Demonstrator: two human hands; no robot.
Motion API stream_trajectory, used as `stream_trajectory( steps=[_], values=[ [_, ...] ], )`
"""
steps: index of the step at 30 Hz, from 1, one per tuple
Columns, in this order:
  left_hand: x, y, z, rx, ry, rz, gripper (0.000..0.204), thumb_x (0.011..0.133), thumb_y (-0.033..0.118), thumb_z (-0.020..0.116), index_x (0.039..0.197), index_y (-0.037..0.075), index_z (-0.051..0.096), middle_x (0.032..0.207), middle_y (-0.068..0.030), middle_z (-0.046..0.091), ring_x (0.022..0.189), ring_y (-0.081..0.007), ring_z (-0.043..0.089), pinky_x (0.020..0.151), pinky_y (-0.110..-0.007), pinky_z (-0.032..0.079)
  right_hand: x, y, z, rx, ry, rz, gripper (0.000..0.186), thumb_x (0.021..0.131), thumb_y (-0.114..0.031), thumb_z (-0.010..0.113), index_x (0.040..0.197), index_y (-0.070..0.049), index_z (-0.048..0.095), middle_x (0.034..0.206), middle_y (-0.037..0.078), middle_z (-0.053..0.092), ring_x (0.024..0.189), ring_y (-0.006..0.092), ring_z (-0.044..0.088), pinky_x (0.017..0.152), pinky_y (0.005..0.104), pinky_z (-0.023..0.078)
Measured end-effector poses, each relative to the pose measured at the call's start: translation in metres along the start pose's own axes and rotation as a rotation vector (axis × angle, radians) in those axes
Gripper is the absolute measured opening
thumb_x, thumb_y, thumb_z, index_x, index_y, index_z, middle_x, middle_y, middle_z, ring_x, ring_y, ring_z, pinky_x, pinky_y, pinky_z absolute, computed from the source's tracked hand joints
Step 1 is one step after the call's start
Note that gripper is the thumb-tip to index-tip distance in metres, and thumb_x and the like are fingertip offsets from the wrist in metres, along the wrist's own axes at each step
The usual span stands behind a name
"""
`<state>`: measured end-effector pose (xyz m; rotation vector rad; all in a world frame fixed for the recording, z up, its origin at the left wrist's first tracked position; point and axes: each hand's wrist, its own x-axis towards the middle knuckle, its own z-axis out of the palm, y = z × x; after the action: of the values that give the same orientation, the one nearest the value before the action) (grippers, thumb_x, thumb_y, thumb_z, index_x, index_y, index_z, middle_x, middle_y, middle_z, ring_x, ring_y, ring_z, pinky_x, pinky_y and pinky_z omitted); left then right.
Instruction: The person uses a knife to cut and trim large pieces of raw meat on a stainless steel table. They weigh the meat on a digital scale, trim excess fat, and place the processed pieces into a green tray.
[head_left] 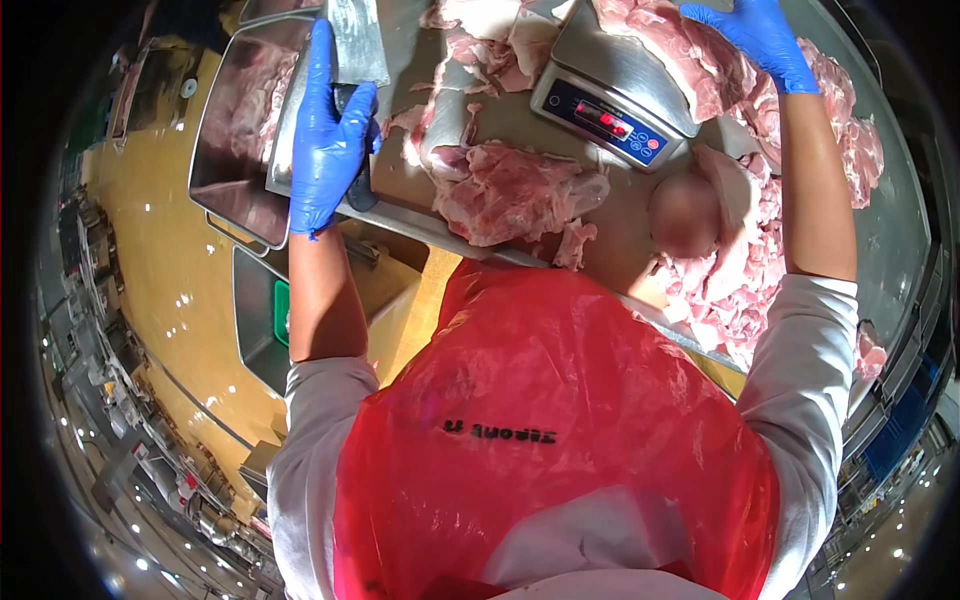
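My left hand [325, 150], in a blue glove, is closed round the black handle [358, 190] of a cleaver. Its broad steel blade [355, 42] points away from me, and my index finger stretches along its side. At the far right my gloved right hand [762, 45] has its thumb spread out over a long slab of raw meat [655, 45]; its other fingertips run past the picture's edge. That slab lies over the right side of a scale [610, 122] with a blue panel and lit red display. A large raw cut [510, 195] rests between my arms, near the table's front edge.
Left of the steel table [405, 195], a metal tub [215, 175] holds raw meat, with a grey bin [255, 330] containing something green below it. Meat pieces [740, 300] heap up at right, beside a blurred round patch. Pale trimmings [500, 40] lie left of the scale.
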<state>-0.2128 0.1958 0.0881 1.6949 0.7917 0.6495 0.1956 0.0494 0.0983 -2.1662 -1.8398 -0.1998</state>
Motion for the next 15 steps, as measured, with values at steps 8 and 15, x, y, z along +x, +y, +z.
stream_trajectory(
  steps=[8, 15],
  values=[
    [0.014, 0.004, 0.009, 0.054, -0.061, 0.054, 0.071, 0.095, 0.0, 0.052, 0.156, 0.015, 0.018, 0.083, -0.0022, 0.054, 0.056, -0.0066, 0.047, 0.049, -0.022, 0.042, 0.002, -0.026, 0.003, 0.014, 0.095, 0.03, 0.068, 0.069, -0.04, 0.082, 0.125, -0.007, 0.061, 0.125, 0.021, 0.06, 0.112, 0.0387, 0.058, 0.098, 0.0453, 0.045],
    [0.027, -0.013, 0.042, 0.38, -0.162, -0.021, 0.067, 0.095, 0.011, 0.055, 0.154, 0.023, 0.027, 0.068, -0.0067, 0.054, 0.058, -0.0138, 0.053, 0.055, -0.031, 0.046, 0.005, -0.029, 0.098, -0.121, -0.05, 0.196, 0.057, 0.075, -0.029, 0.078, 0.126, -0.014, 0.059, 0.108, 0.013, 0.069, 0.095, 0.0361, 0.065, 0.082, 0.0421, 0.052]
  ],
)
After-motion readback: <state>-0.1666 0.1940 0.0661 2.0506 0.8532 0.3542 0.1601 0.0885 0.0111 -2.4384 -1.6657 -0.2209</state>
